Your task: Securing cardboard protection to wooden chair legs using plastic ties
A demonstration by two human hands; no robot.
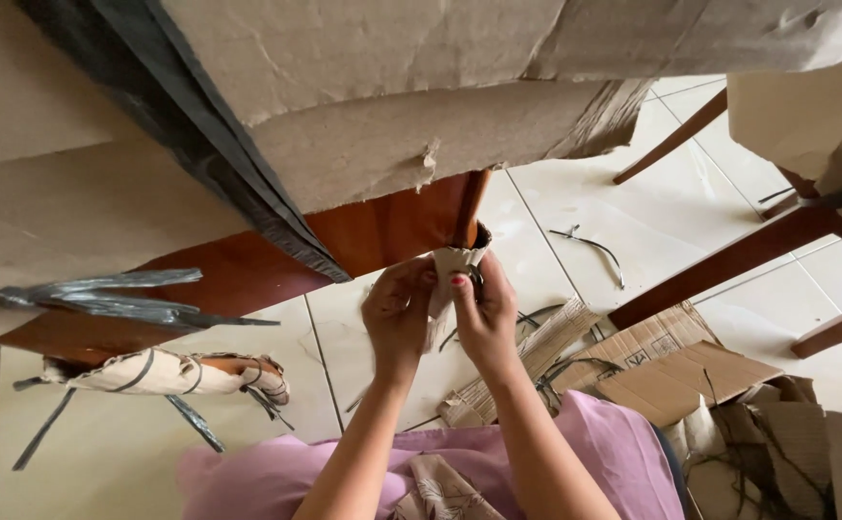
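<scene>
Head view: both hands, left hand [397, 313] and right hand [486, 313], grip upright paper-wrapped chair leg [460, 252].

The person wears a pink-lilac garment [575, 453] that covers the lap and knees, with a beige piece of leaf-patterned cloth [440, 491] at the middle. Both forearms are bare, with no sleeves, watch or bracelet. The left hand [397, 313] and right hand [486, 313] have red-painted fingernails.
</scene>
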